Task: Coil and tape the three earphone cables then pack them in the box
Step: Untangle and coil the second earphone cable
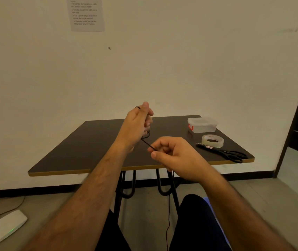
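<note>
A tabletop (pixel 94 142) stands against a wall. At its far right corner sits a lidded box (pixel 202 125). Just in front of the box lies a tape roll (pixel 212 140), and in front of that, scissors (pixel 224 152) near the right edge. Above the tabletop's middle, the left hand (pixel 137 124) is raised behind the right hand (pixel 173 155), an earphone cable (pixel 147 144) running between them.
</note>
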### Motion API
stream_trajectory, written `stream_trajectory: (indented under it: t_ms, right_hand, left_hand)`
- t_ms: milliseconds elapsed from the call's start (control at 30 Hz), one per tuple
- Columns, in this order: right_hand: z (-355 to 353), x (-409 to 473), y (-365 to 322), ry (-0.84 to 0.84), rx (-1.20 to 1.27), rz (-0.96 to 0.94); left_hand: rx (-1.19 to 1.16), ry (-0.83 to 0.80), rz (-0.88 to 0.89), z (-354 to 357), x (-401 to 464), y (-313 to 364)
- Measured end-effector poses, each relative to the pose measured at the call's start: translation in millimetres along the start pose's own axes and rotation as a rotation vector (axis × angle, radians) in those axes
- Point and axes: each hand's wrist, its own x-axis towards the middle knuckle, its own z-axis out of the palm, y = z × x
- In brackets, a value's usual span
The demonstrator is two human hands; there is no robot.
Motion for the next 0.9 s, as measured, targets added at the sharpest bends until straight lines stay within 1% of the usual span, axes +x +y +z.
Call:
stream_trajectory:
  t_ms: [100,233,333,400,500,600,667,733,800,900]
  right_hand:
    - [-0.4,-2.1,-5.6,0.044,-0.165,-0.061]
    - [-7.4,-3.3,-6.9,0.096,-0.276,-0.139]
    - [-11.9,-4.2,-0.1,0.087,-0.338,-0.128]
    - [-12.8,-5.8,2.4,0.038,-0.335,-0.109]
    - [-12.3,-7.8,2.6,-0.013,-0.305,-0.125]
    - [-14.7,-5.9,4.2,0.041,-0.262,-0.156]
    - [-17.0,-3.6,7.3,0.086,-0.199,-0.173]
    - [-17.4,-0.8,12.1,0.126,-0.107,-0.179]
    - [-16.0,3.2,17.0,0.135,0.035,-0.152]
    - [-12.6,8.8,24.9,0.138,0.246,-0.157]
  left_hand:
    - [0.068,-0.017,-0.054,4.4,-11.5,-13.8]
    - [0.147,-0.068,-0.096,9.8,-36.5,-30.2]
    - [0.133,-0.129,-0.135,13.1,-55.4,-39.4]
    - [0.072,-0.134,-0.174,14.0,-62.5,-43.3]
    - [0.015,-0.177,-0.243,13.5,-68.0,-45.8]
    - [-0.073,-0.260,-0.301,15.1,-74.0,-45.9]
    - [-0.207,-0.291,-0.355,16.2,-78.1,-44.8]
    - [-0.372,-0.339,-0.414,17.4,-80.3,-43.3]
    - [-0.526,-0.397,-0.468,19.5,-80.5,-41.6]
    - [-0.685,-0.490,-0.510,23.5,-80.3,-38.8]
